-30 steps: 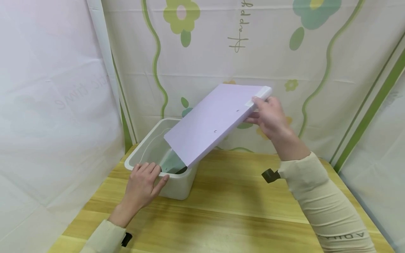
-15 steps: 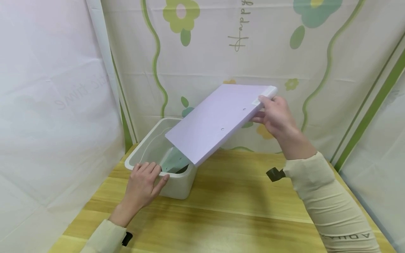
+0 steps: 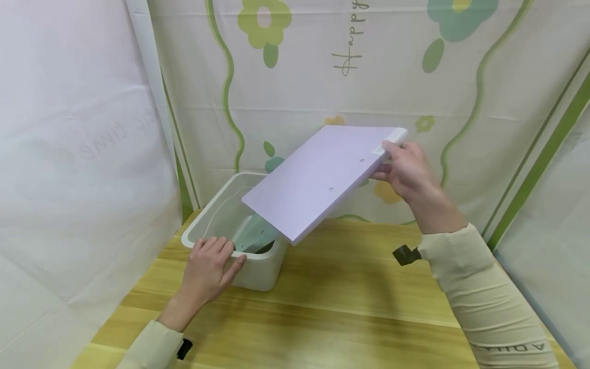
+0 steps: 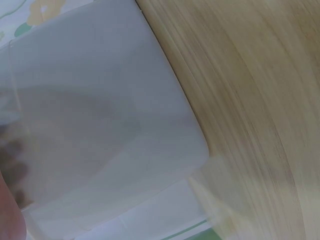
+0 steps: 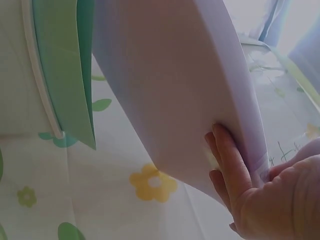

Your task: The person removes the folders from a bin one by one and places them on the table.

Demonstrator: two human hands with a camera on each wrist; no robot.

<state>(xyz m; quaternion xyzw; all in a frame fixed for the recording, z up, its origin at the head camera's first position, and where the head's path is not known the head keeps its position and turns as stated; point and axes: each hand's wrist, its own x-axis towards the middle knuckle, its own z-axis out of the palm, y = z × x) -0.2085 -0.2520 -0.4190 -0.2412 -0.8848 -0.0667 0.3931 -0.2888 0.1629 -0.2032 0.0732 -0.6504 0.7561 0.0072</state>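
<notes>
A lilac file folder (image 3: 313,179) with a white spine label is tilted in the air, its lower corner over the right side of a white plastic bin (image 3: 260,274). My right hand (image 3: 407,171) pinches the folder near the label, thumb on top and fingers beneath; in the right wrist view the fingers (image 5: 232,162) lie against its underside. My left hand (image 3: 207,269) grips the bin's near rim, fingers over the inside and thumb outside. A green folder (image 3: 255,236) leans inside the bin, partly hidden under the lilac one; the right wrist view shows its edge (image 5: 62,65) beyond the rim.
The bin stands at the back left of a wooden table (image 3: 350,307). Behind the table hangs a white curtain (image 3: 295,87) with flowers, and more white sheets (image 3: 78,179) close off both sides.
My right hand has drawn the lilac folder a little to the right, its lower corner shifting off the bin's near-right rim. The left hand and the bin have stayed in place.
</notes>
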